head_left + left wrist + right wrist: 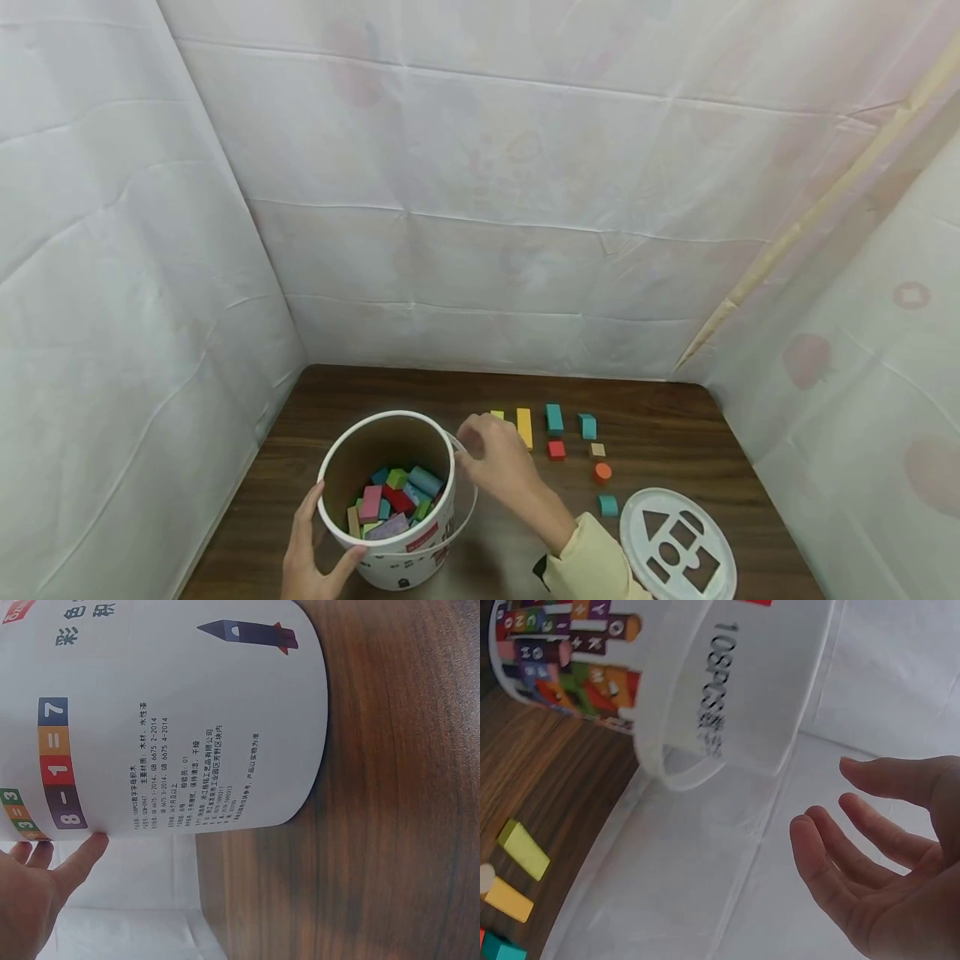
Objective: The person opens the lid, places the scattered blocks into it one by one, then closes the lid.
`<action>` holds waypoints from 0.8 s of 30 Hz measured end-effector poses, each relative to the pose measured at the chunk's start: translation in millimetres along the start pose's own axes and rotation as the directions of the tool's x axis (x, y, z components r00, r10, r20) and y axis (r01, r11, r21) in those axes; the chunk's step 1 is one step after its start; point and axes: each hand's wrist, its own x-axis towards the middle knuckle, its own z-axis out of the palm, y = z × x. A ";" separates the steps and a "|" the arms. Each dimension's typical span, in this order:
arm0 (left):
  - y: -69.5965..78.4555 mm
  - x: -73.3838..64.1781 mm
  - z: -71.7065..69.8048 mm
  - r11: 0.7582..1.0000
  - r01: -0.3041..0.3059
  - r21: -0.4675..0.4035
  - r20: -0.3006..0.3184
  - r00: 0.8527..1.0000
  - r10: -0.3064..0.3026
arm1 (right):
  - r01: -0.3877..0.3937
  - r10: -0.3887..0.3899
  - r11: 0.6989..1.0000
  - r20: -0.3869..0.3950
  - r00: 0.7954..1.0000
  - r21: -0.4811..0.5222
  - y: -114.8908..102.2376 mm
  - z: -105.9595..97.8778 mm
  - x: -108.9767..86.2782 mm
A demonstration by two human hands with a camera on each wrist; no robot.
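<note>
A white round bucket [393,575] with printed sides stands upright at the front left, heaped inside with colored wooden blocks [399,500]. My left hand [318,542] touches the outside of its rim, fingers and thumb spread apart. In the left wrist view, fingertips rest against the printed wall of the bucket [225,690]. Just right of the rim is my right hand [495,458], its fingers loosely bent. From the right wrist, that hand [892,847] shows a gap between thumb and fingers, holding nothing, apart from the bucket and its white handle [652,735].
Right of the bucket lie several loose blocks, including a yellow bar [524,428], a teal block [554,419], a red block [556,450] and an orange cylinder [602,472]. A white lid [633,533] with shape cutouts is at the right. White sheets surround the brown table [712,467].
</note>
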 end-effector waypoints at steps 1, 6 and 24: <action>0.0 0.0 0.2 1.000 -0.002 -0.003 -0.007 1.000 0.002 | -0.003 0.003 1.000 -0.007 1.000 0.000 2.8 -1.2 0.1; 3.0 0.1 -0.8 0.997 -0.070 0.019 -0.038 0.997 0.071 | -0.011 0.009 0.999 -0.054 0.999 -0.030 19.6 -4.6 1.1; -34.3 4.0 8.1 0.999 -0.022 0.024 0.003 1.000 0.022 | -0.074 0.050 0.979 -0.125 0.991 -0.192 82.1 5.2 -3.7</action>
